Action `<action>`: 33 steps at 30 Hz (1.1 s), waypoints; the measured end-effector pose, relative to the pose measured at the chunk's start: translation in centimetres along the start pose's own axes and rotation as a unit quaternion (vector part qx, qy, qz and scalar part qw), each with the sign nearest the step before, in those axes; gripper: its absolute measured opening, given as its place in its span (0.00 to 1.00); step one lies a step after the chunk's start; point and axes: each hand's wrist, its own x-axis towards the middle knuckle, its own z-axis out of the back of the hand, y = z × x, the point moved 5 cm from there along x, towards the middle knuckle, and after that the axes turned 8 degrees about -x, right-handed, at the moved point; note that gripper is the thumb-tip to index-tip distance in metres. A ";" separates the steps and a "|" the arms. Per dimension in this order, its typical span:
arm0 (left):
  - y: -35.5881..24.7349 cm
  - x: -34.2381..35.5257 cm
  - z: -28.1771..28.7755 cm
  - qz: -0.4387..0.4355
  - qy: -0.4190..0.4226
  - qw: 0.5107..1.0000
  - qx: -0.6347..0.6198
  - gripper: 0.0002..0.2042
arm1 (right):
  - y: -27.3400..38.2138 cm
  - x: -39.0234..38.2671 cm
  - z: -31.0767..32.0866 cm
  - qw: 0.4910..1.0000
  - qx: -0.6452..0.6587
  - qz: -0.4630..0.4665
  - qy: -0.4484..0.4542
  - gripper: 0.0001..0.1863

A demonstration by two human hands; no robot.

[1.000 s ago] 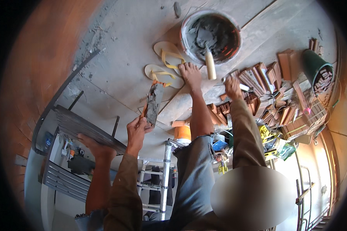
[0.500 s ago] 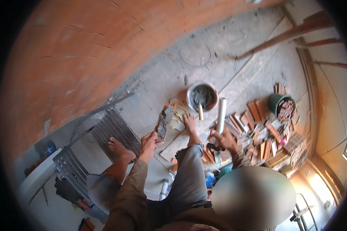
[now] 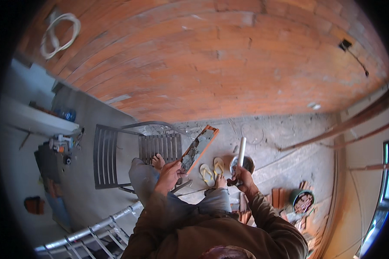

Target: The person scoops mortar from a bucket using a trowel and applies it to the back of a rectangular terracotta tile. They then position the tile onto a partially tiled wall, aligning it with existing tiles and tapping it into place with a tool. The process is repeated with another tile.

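Head view: left hand (image 3: 169, 175) grasps mortared brick (image 3: 198, 148); right hand (image 3: 243, 178) clenches upright white-handled tool (image 3: 241, 152)

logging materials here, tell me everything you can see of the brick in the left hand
The brick is a long, orange-red clay block. Its upturned face carries a rough layer of grey mortar, with the clay edges showing as a rim around it. It is held off the floor, tilted, its far end pointing up and to the right toward the brick wall. The left hand grips its near, lower end, fingers wrapped round it. Nothing else touches it.
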 end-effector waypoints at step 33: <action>-30.2 -6.7 4.3 -0.251 0.150 0.902 -0.317 0.20 | 24.7 -11.6 -48.2 0.374 -0.405 0.831 0.078 0.15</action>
